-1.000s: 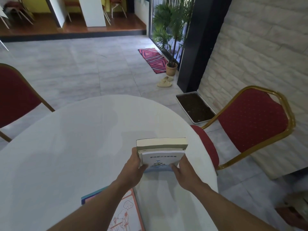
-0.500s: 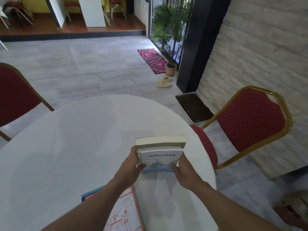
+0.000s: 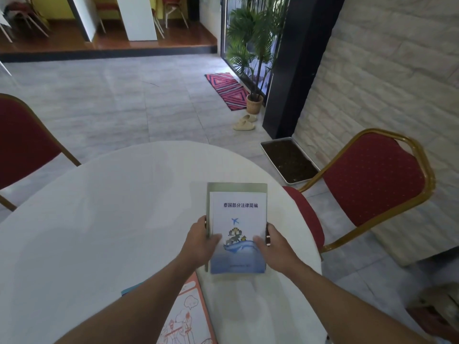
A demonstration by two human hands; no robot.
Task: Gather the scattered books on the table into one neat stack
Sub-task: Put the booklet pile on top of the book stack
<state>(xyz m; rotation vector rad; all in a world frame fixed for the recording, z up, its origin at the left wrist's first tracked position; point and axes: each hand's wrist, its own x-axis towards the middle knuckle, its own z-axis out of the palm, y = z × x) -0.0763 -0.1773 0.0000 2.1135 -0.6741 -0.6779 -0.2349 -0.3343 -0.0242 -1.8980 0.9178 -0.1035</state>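
Two stacked books lie flat at the right side of the round white table (image 3: 99,219). The top book is white and blue (image 3: 238,219), with an aeroplane and a whale on its cover. Under it a larger grey-green book (image 3: 236,187) shows along the far and left edges. My left hand (image 3: 202,240) grips the stack's left side, thumb on the cover. My right hand (image 3: 272,242) grips its right side. A thin orange-and-white book (image 3: 188,316) lies near the table's front edge, partly under my left forearm, with a teal edge beneath it.
A red chair with a gold frame (image 3: 367,184) stands close to the table's right edge. Another red chair (image 3: 22,142) is at the left. A tray of soil (image 3: 289,160), sandals, a rug and a potted palm (image 3: 253,53) are on the floor beyond.
The two books were held tilted up with their page edges facing me; now they lie flat on the table, covers up, my hands still on both sides.
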